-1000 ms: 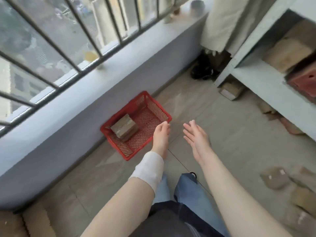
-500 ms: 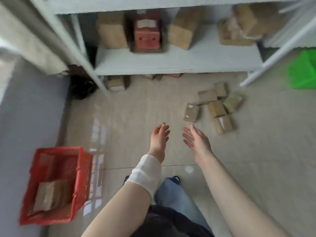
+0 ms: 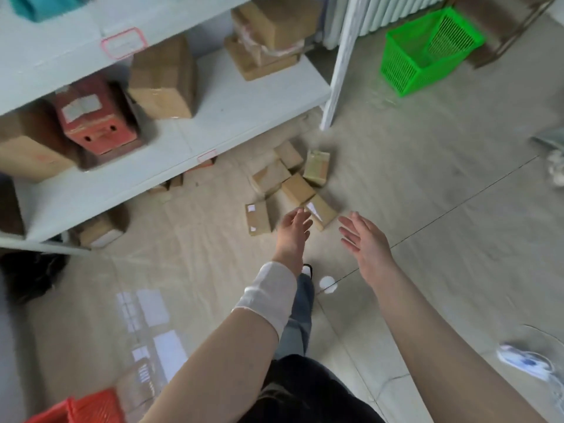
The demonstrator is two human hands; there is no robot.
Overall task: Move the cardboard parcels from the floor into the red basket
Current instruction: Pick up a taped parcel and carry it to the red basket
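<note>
Several small cardboard parcels (image 3: 297, 189) lie in a cluster on the tiled floor just in front of the shelf. One parcel with a white label (image 3: 258, 216) lies nearest, left of my left hand (image 3: 293, 230). That hand, with a white wrap on its wrist, is stretched forward with relaxed fingers and holds nothing. My right hand (image 3: 364, 242) is open too, fingers spread, palm turned inward, a little right of the cluster. Only a corner of the red basket (image 3: 82, 409) shows at the bottom left edge; its inside is out of view.
A white shelf unit (image 3: 238, 117) holds larger cardboard boxes and a red box (image 3: 96, 117). A green basket (image 3: 427, 50) stands at the back right. Another parcel (image 3: 100, 232) lies under the shelf. A white power strip (image 3: 525, 363) lies on the floor at right.
The view has swung right, away from the window wall and red basket towards the shelf and the parcels. The parcels now lie just ahead of both hands, which stay open.
</note>
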